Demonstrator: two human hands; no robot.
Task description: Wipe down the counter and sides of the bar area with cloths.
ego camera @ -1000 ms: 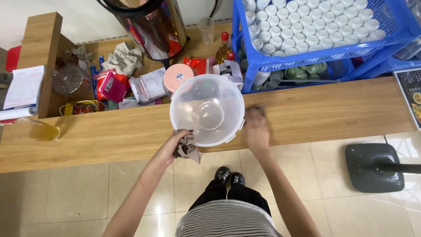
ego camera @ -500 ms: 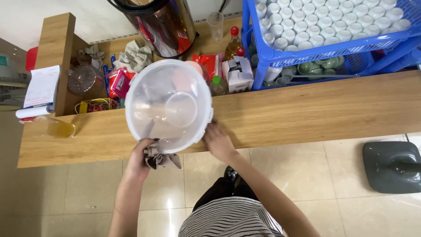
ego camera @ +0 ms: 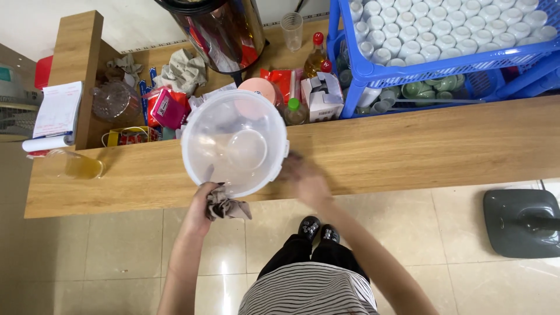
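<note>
My left hand (ego camera: 204, 205) grips the near rim of a clear plastic bucket (ego camera: 234, 141) and also holds a crumpled grey-brown cloth (ego camera: 226, 207). The bucket hangs tilted over the wooden counter (ego camera: 408, 146), its mouth facing me. My right hand (ego camera: 304, 178) is blurred, just right of the bucket near the counter's front edge, palm down; whether it touches the wood I cannot tell.
Behind the counter stand a steel urn (ego camera: 219, 29), a blue crate of white cups (ego camera: 443, 35), bottles, a small carton (ego camera: 322, 96) and red packets. A glass of yellow liquid (ego camera: 76, 165) and a notepad (ego camera: 55, 111) sit at the left. A grey stand base (ego camera: 521, 221) is on the floor.
The bucket has stayed in my left hand and tilted slightly as my view shifted. My right hand has slid along the counter's front edge beside the bucket.
</note>
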